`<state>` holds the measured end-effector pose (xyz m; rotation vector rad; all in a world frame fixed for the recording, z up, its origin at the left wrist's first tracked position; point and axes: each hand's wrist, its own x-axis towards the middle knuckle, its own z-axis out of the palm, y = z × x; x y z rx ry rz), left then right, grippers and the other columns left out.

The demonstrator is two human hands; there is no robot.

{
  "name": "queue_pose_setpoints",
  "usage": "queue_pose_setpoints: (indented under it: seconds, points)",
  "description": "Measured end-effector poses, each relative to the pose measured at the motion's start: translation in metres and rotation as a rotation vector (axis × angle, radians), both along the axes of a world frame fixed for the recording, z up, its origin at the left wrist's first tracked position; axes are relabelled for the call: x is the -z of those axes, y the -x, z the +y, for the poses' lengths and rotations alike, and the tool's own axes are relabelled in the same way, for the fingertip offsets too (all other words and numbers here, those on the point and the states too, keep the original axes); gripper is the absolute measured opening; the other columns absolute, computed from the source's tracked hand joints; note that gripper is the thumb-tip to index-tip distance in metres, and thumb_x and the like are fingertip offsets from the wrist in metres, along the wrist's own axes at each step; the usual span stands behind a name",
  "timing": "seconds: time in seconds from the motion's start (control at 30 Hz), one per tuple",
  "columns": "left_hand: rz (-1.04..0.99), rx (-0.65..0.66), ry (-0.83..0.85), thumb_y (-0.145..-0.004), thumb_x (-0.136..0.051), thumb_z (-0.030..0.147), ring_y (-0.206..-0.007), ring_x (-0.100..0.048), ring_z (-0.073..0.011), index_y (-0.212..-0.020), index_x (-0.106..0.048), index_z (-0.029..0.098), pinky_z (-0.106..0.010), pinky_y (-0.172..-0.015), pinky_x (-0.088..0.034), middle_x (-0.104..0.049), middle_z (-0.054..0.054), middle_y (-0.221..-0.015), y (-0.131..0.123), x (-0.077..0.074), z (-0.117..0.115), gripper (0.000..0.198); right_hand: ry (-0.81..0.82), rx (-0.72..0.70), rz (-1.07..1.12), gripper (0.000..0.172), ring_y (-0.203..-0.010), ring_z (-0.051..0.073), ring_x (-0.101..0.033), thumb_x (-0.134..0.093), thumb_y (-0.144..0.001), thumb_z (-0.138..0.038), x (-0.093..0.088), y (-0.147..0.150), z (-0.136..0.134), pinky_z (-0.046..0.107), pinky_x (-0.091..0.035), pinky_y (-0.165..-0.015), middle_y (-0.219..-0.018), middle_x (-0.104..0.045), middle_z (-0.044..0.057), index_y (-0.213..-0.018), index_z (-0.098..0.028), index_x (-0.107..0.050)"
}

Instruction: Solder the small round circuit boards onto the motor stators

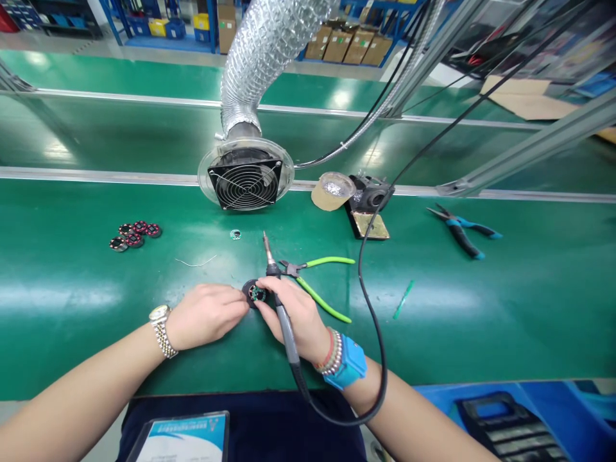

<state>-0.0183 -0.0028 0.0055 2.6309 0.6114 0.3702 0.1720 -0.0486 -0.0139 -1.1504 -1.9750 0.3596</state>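
A small round black part with a circuit board inside lies between my two hands above the green table. The closed fingers of my left hand grip its left edge. My right hand has a soldering iron tucked across it, the metal tip pointing away from me. The thumb and index finger of that same hand touch the right side of the round part. Green-handled cutters lie with jaws spread just right of the iron. A small loose round board and a thin wire rest farther off.
Several round coil-like parts sit at the left. Behind my hands stand a fan with a duct, a solder roll and an iron stand. Blue-handled pliers lie right. The iron's black cable loops over my right forearm.
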Motion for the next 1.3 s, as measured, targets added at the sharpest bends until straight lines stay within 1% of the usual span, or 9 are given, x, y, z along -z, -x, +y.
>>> queue_pose_setpoints:
  seconds: [0.07, 0.17, 0.23, 0.37, 0.5, 0.7, 0.87, 1.1, 1.3]
  points:
    - [-0.025, -0.019, 0.087, -0.086, -0.042, 0.025, -0.073, -0.06, -0.0148, -0.086, -0.061, 0.018, -0.025, -0.068, -0.045, -0.066, -0.005, -0.081, 0.002, -0.002, 0.004, 0.02, 0.003, 0.007, -0.013, 0.032, -0.086, 0.021, -0.059, -0.05, -0.08, -0.012, 0.0, 0.0, 0.0, 0.036, -0.052, -0.075, -0.093, -0.062, 0.009, -0.111, -0.019, -0.045]
    - [-0.109, -0.25, 0.279, -0.085, -0.045, 0.025, -0.067, -0.058, -0.0117, -0.087, -0.059, 0.018, -0.022, -0.064, -0.044, -0.065, -0.002, -0.077, 0.0, -0.003, 0.012, 0.016, 0.023, 0.012, -0.03, 0.032, -0.087, 0.021, -0.06, -0.051, -0.08, -0.013, 0.0, 0.0, 0.001, 0.036, -0.052, -0.077, -0.093, -0.062, 0.009, -0.111, -0.018, -0.045]
    - [-0.14, -0.327, 0.385, -0.083, -0.049, 0.026, -0.067, -0.058, -0.0112, -0.087, -0.06, 0.018, -0.021, -0.064, -0.044, -0.065, -0.001, -0.076, -0.004, -0.001, 0.016, 0.014, 0.032, 0.011, -0.03, 0.032, -0.087, 0.021, -0.06, -0.052, -0.08, -0.013, 0.001, 0.0, 0.002, 0.036, -0.052, -0.077, -0.094, -0.062, 0.009, -0.111, -0.018, -0.045]
    - [-0.175, -0.288, 0.476, -0.081, -0.052, 0.027, -0.072, -0.058, -0.0122, -0.082, -0.062, 0.018, -0.023, -0.068, -0.044, -0.065, -0.002, -0.08, -0.011, 0.003, 0.019, 0.013, 0.029, -0.002, -0.017, 0.032, -0.088, 0.02, -0.06, -0.052, -0.081, -0.015, 0.003, -0.001, 0.003, 0.036, -0.052, -0.079, -0.095, -0.062, 0.009, -0.111, -0.019, -0.045]
    - [-0.143, -0.352, 0.531, -0.081, -0.05, 0.026, -0.068, -0.057, -0.0122, -0.075, -0.06, 0.017, -0.024, -0.066, -0.043, -0.064, 0.0, -0.072, -0.01, 0.003, 0.018, 0.015, 0.026, -0.013, 0.009, 0.029, -0.086, 0.019, -0.061, -0.053, -0.081, -0.016, 0.004, -0.002, 0.005, 0.034, -0.052, -0.078, -0.092, -0.062, 0.008, -0.109, -0.019, -0.046]
    - [-0.199, -0.422, 0.679, -0.08, -0.051, 0.03, -0.07, -0.058, -0.0142, -0.082, -0.058, 0.014, -0.029, -0.07, -0.046, -0.064, -0.003, -0.074, -0.005, 0.003, 0.016, 0.018, 0.041, -0.03, 0.037, 0.036, -0.086, 0.017, -0.06, -0.056, -0.077, -0.015, 0.003, -0.001, 0.009, 0.03, -0.05, -0.079, -0.094, -0.063, 0.006, -0.11, -0.019, -0.044]
    - [-0.321, -0.38, 0.892, -0.07, -0.065, 0.029, -0.082, -0.06, -0.0153, -0.093, -0.055, 0.015, -0.032, -0.079, -0.047, -0.064, -0.004, -0.088, -0.002, 0.007, 0.017, 0.029, 0.084, -0.067, 0.05, 0.043, -0.087, 0.016, -0.061, -0.064, -0.071, -0.021, 0.0, -0.004, 0.012, 0.028, -0.049, -0.08, -0.096, -0.062, 0.004, -0.109, -0.021, -0.042]
    - [-0.315, -0.485, 0.779, -0.067, -0.067, 0.032, -0.077, -0.06, -0.0148, -0.09, -0.06, 0.016, -0.029, -0.073, -0.047, -0.066, -0.004, -0.085, -0.002, 0.009, 0.012, 0.029, 0.089, -0.045, 0.044, 0.035, -0.078, 0.011, -0.061, -0.064, -0.07, -0.02, -0.006, -0.004, 0.014, 0.022, -0.048, -0.074, -0.094, -0.061, 0.001, -0.098, -0.02, -0.044]
    - [-0.26, -0.496, 0.677, -0.068, -0.065, 0.036, -0.074, -0.059, -0.0159, -0.088, -0.063, 0.015, -0.027, -0.068, -0.045, -0.067, -0.004, -0.081, -0.005, 0.015, 0.013, 0.029, 0.034, -0.066, 0.038, 0.027, -0.074, 0.01, -0.061, -0.056, -0.073, -0.014, -0.001, -0.006, 0.016, 0.021, -0.047, -0.072, -0.092, -0.059, 0.001, -0.097, -0.019, -0.045]
